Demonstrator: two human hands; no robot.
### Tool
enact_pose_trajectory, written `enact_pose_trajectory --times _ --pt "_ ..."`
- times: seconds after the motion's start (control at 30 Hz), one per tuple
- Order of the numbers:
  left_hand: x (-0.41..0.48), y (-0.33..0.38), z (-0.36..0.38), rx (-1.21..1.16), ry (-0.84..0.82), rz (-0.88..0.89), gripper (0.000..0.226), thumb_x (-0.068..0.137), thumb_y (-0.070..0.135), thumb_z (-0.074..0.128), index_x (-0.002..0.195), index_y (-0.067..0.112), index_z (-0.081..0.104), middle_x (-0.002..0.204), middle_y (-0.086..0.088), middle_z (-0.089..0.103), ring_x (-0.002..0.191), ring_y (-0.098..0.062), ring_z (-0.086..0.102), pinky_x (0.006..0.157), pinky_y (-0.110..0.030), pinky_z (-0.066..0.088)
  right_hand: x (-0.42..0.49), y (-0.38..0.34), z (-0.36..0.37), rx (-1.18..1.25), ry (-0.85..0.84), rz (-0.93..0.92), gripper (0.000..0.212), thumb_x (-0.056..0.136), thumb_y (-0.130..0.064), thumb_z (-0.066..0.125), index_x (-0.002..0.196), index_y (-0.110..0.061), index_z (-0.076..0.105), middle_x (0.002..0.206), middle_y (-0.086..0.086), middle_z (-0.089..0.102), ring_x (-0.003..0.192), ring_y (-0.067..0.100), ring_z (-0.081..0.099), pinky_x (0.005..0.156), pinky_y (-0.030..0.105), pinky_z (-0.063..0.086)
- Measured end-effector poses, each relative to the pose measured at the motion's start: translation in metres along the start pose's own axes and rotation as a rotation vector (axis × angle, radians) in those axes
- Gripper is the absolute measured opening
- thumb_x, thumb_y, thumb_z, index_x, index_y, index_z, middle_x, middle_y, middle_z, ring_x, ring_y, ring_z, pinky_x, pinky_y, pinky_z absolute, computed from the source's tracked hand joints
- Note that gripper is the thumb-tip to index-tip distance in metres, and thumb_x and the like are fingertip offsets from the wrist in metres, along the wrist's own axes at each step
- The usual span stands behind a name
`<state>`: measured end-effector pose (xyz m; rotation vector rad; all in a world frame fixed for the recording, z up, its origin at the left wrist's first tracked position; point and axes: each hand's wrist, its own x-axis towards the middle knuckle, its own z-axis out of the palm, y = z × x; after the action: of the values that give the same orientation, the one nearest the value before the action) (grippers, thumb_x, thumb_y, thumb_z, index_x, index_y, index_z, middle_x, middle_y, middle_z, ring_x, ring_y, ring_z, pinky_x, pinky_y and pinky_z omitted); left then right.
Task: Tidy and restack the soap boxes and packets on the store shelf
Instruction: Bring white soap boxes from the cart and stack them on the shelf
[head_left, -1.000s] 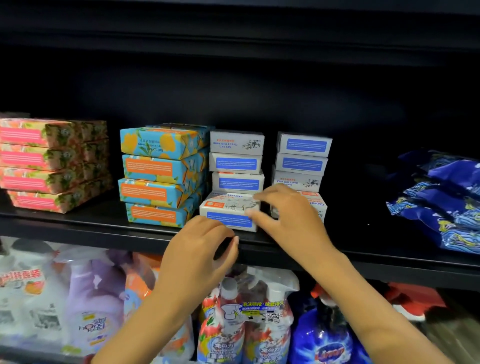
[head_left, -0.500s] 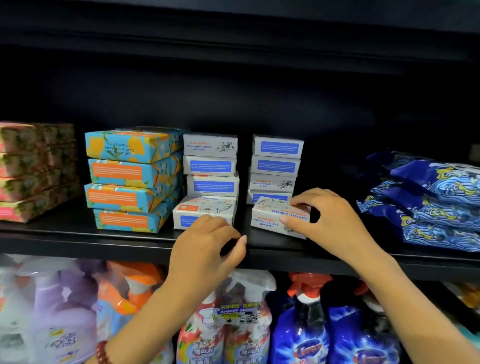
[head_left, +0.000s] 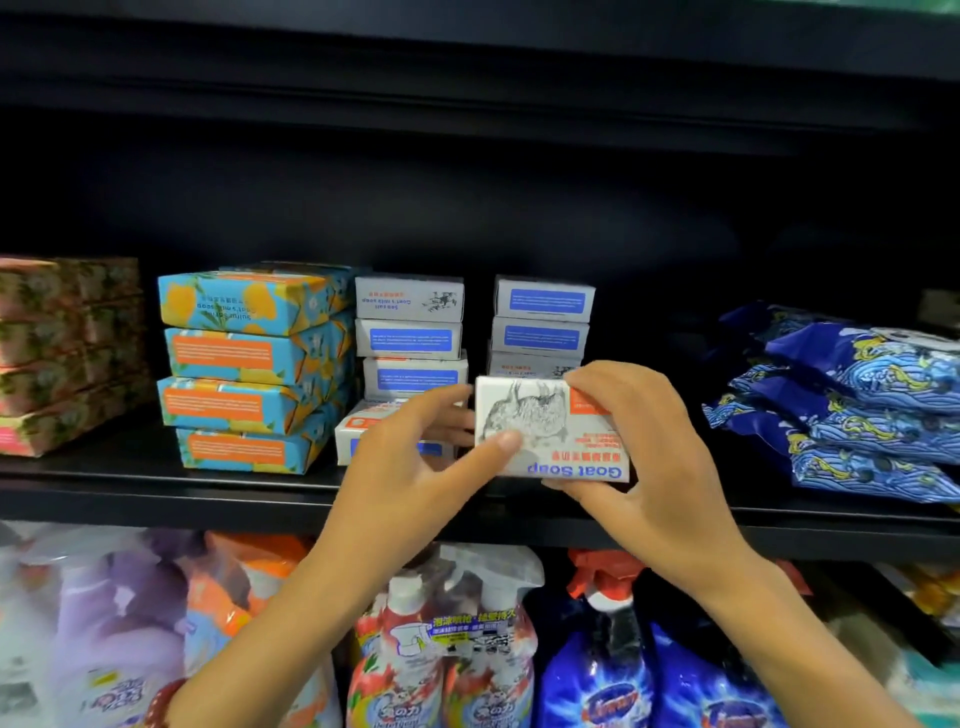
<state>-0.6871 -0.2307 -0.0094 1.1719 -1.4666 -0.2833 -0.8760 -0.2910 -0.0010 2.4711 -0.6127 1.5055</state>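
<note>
Black metal store shelf (head_left: 130, 486), dark back wall (head_left: 467, 208). White cardboard Goat Soap box (head_left: 535, 415) held just above its front edge: left hand (head_left: 410, 483) pinches left end, right hand (head_left: 654, 467) grips right end.

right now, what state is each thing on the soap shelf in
goat soap box: held between both hands, face toward the camera, print upside down
left hand: pinches the box's left end
right hand: grips its right end
left white stack: three boxes on a bottom one jutting forward
right white stack: three boxes showing, bottom hidden behind the held box
blue-orange boxes: stacked four high, slightly staggered
blue packets: piled flat, overlapping
</note>
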Motion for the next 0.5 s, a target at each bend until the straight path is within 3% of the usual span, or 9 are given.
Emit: enact_pose_trajectory --times 0.07,0.13,0.17,0.23,0.33,0.5 --pt "0.003 0.008 0.002 -0.119 -0.057 0.011 0.046 0.065 0.053 0.076 0.103 0.031 0.067 0.097 0.020 0.071 0.093 0.002 0.065 0.073 -0.018 0.053 0.002 -0.005 -0.002 0.017 0.021 -0.100 0.059 0.070 -0.009 0.072 0.122 -0.013 0.044 0.127 0.000 0.045 0.123 0.013 0.039 0.102 0.022 0.036" --pt "0.003 0.012 0.003 -0.204 -0.006 0.062 0.041 0.061 0.040 0.083 0.096 0.027 0.068 0.095 0.015 0.072 0.090 -0.003 0.068 0.071 -0.020 0.055 0.001 -0.008 -0.004 0.056 -0.001 -0.115 0.069 0.068 -0.005 0.073 0.127 -0.020 0.039 0.138 -0.002 0.034 0.133 0.016 0.031 0.105 0.033 0.038" --pt "0.001 0.012 0.002 -0.216 0.010 0.104 0.041 0.061 0.038 0.084 0.096 0.027 0.067 0.096 0.014 0.072 0.090 -0.004 0.068 0.072 -0.020 0.055 0.001 -0.009 -0.007 0.099 -0.028 -0.087 0.076 0.068 -0.013 0.076 0.132 -0.024 0.035 0.143 -0.003 0.028 0.136 0.016 0.027 0.106 0.034 0.037" --pt "-0.003 0.010 0.001 -0.182 -0.004 0.208 0.039 0.065 0.033 0.082 0.100 0.029 0.065 0.100 0.014 0.071 0.095 -0.004 0.067 0.077 -0.016 0.052 0.000 -0.010 -0.017 0.254 -0.101 0.041 0.091 0.065 -0.039 0.079 0.139 -0.036 0.026 0.149 -0.005 0.023 0.139 0.013 0.024 0.108 0.022 0.030" --pt "-0.008 0.007 0.000 -0.096 -0.034 0.339 0.039 0.070 0.023 0.083 0.102 0.025 0.061 0.101 0.014 0.068 0.097 -0.007 0.066 0.080 -0.016 0.050 0.002 -0.009 -0.026 0.483 -0.174 0.313 0.082 0.065 -0.055 0.071 0.137 -0.038 0.036 0.139 -0.018 0.042 0.127 0.002 0.041 0.100 0.014 0.036" --pt "-0.010 0.004 0.002 -0.086 -0.038 0.438 0.035 0.074 0.027 0.075 0.106 0.026 0.059 0.107 0.012 0.066 0.101 -0.015 0.064 0.084 -0.037 0.053 0.008 -0.006 -0.027 0.528 -0.386 0.539 0.072 0.060 -0.055 0.070 0.126 -0.040 0.049 0.111 -0.020 0.064 0.100 -0.008 0.059 0.082 0.013 0.048"
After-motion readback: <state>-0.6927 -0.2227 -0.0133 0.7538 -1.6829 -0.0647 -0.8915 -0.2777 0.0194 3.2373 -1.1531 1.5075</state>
